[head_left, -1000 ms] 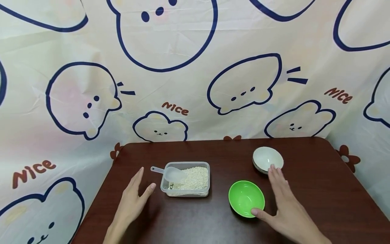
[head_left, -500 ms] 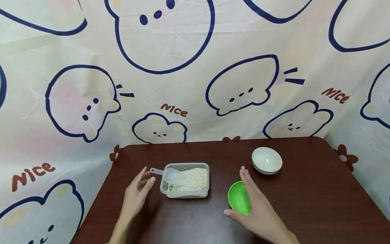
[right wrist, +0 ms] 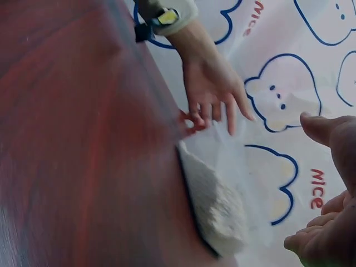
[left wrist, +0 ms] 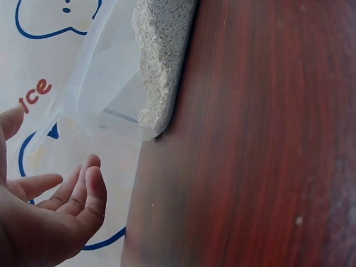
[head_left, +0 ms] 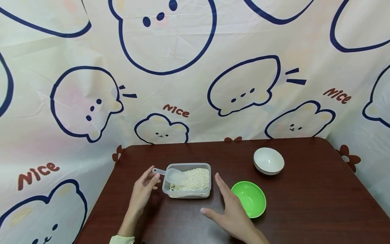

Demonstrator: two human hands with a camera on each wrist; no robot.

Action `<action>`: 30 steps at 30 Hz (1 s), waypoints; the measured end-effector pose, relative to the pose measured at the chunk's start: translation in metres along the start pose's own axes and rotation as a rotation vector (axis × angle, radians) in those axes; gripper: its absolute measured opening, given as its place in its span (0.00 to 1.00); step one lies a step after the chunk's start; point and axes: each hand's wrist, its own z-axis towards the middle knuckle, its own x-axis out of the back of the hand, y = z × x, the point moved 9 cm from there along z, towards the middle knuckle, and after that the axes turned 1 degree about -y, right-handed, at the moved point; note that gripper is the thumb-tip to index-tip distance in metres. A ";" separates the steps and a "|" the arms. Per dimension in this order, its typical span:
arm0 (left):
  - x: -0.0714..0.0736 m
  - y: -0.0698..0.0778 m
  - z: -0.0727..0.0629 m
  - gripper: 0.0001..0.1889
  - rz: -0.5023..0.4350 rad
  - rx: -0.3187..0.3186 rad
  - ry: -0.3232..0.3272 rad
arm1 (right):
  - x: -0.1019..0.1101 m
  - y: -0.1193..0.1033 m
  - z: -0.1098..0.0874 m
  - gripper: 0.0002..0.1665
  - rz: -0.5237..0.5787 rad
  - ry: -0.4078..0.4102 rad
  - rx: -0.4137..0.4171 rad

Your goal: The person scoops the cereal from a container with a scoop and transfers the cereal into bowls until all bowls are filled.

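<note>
1. Here on the left side of the tabletop [head_left: 170, 223], the left hand [head_left: 141, 195] hangs right at the scoop [head_left: 176, 176], fingers loosely bent with a small gap between thumb and forefinger. The handle's end lies by that gap; whether skin touches plastic, I can't tell, but no grip shows.
2. And look at the scoop itself: bowl resting on the pale grain [head_left: 198, 179], handle jutting over the left rim of the clear container [head_left: 189, 195]. Laid like that, the handle stays out of the grain and faces the nearer hand, probably for an easy pinch.
3. Over to the right hand [head_left: 234, 212]! Thumb and fingers spread wide, holding nothing, poised between container and green bowl [head_left: 255, 200] and covering part of that bowl from the head view. So broad a spread would seem to suit something wide, like the container's side.
4. The green bowl sits upright, mouth up, to the right of the container, near enough, I'd judge, to spare a long carry.
5. Farther back stands the white bowl [head_left: 268, 160], upright too, apart from both hands and out of the way.
</note>
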 end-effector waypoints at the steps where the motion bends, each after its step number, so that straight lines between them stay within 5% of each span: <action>1: -0.001 0.000 0.001 0.31 -0.009 -0.001 0.001 | -0.004 0.000 0.001 0.67 0.014 -0.001 -0.006; 17: -0.010 0.000 0.012 0.24 -0.064 -0.011 -0.036 | -0.043 0.015 0.022 0.67 0.060 0.077 -0.026; 30: -0.014 0.007 0.019 0.17 -0.126 -0.008 -0.066 | -0.050 0.035 0.036 0.60 0.032 0.157 0.003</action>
